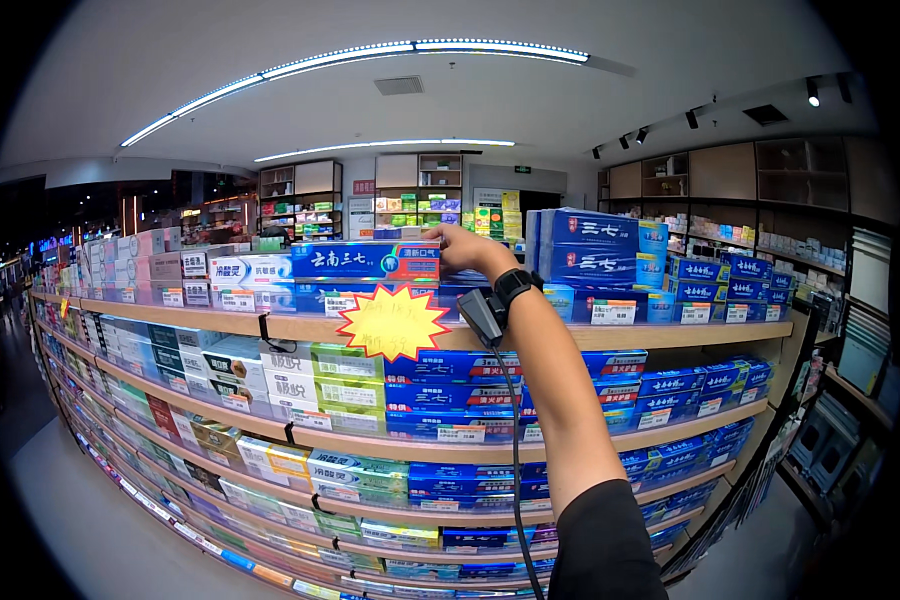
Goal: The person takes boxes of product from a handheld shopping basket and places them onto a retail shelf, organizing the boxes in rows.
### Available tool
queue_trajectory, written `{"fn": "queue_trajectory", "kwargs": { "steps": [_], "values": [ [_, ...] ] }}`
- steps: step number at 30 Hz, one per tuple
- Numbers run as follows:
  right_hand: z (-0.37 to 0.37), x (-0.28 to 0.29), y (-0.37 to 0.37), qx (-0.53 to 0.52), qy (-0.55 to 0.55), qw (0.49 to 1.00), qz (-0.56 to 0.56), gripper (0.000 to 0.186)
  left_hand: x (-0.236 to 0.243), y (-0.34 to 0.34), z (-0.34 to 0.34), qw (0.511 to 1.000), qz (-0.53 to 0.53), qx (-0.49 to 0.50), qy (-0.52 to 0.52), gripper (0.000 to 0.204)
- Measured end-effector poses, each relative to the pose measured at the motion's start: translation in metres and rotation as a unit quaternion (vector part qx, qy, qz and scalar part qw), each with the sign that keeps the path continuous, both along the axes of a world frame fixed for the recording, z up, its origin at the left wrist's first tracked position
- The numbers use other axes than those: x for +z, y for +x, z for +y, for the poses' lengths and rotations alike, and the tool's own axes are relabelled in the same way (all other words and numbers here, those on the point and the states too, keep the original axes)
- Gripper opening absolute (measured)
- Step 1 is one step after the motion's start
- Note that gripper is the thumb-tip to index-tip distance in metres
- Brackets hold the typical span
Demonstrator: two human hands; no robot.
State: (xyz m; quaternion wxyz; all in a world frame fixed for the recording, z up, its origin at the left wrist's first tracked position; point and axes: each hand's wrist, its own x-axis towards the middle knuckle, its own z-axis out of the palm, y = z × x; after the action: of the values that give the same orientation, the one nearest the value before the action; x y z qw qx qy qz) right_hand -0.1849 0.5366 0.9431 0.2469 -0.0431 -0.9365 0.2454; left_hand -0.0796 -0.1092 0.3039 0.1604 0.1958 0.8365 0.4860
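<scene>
My right hand (466, 249) reaches out to the top shelf, its fingers curled at the right end of a blue and red toothpaste box (355, 262). That box lies flat on another blue box (312, 300). Part of the fingers is hidden behind the box end. Around my right wrist sits a black strap with a small black device (483, 317), from which a cable hangs. A yellow starburst price sign (394, 322) with a red edge hangs on the shelf front just below the box. My left hand is out of the picture.
White toothpaste boxes (265, 268) lie left of the held box. Tall stacks of blue boxes (592, 250) stand to its right. Lower wooden shelves (470, 453) carry more boxes in rows. Wall shelving (730, 180) runs along the right and back.
</scene>
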Motion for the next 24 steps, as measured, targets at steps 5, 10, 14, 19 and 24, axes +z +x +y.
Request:
{"fn": "queue_trajectory", "kwargs": {
  "steps": [5, 10, 14, 19, 24],
  "values": [
    [-0.003, -0.005, 0.009, 0.021, -0.020, 0.999, 0.016, 0.044, -0.003, 0.008, 0.002, 1.000, -0.009, 0.007, -0.017, 0.057],
    [-0.007, 0.001, 0.028, 0.040, -0.058, 0.997, 0.008, 0.044, 0.012, 0.011, 0.009, 1.000, -0.003, -0.009, -0.026, 0.059],
    [-0.016, 0.005, 0.036, 0.056, -0.057, 0.997, 0.010, 0.041, 0.012, 0.010, 0.010, 0.999, -0.002, -0.004, -0.032, 0.060],
    [-0.006, -0.002, 0.032, 0.069, -0.122, 0.990, 0.032, 0.036, 0.022, 0.011, 0.021, 0.999, -0.001, -0.026, -0.023, 0.058],
    [-0.010, -0.004, 0.035, 0.086, -0.045, 0.993, 0.064, 0.032, 0.010, 0.012, 0.021, 0.999, -0.022, -0.022, -0.029, 0.056]
  ]
}}
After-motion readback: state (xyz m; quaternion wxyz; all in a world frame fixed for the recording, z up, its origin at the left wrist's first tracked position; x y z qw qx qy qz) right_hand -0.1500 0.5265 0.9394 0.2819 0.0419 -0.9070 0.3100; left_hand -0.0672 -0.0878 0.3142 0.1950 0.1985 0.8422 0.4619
